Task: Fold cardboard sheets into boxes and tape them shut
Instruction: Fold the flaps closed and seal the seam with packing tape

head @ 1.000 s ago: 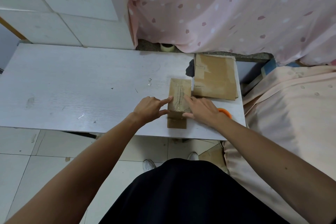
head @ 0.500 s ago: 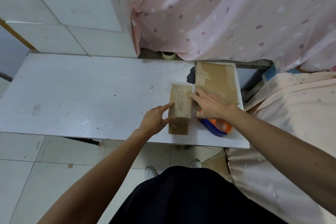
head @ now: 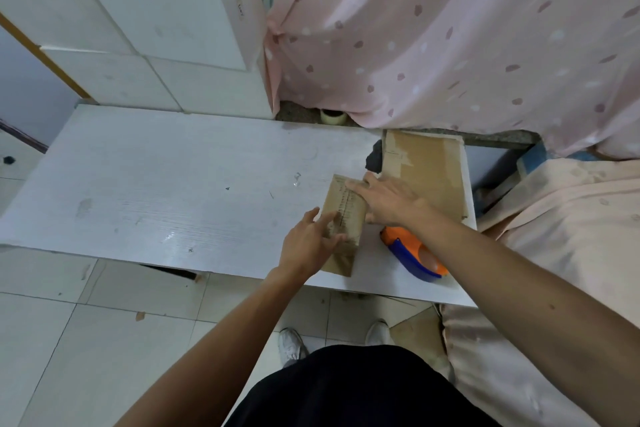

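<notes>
My left hand (head: 308, 246) braces box (head: 351, 222), fingers straight; right hand (head: 388, 199) presses flat atop it; tape dispenser (head: 412, 253) beside right wrist.

White wood-grain table (head: 173, 184), scuffed, stands on pale floor tiles (head: 69, 340). White blocks (head: 156, 10) stacked behind its far-left edge. Pink spotted curtain (head: 450, 28) hangs over a grey speckled ledge (head: 298, 113). Peach bedding (head: 571, 236) at right. Light soft, even.
</notes>
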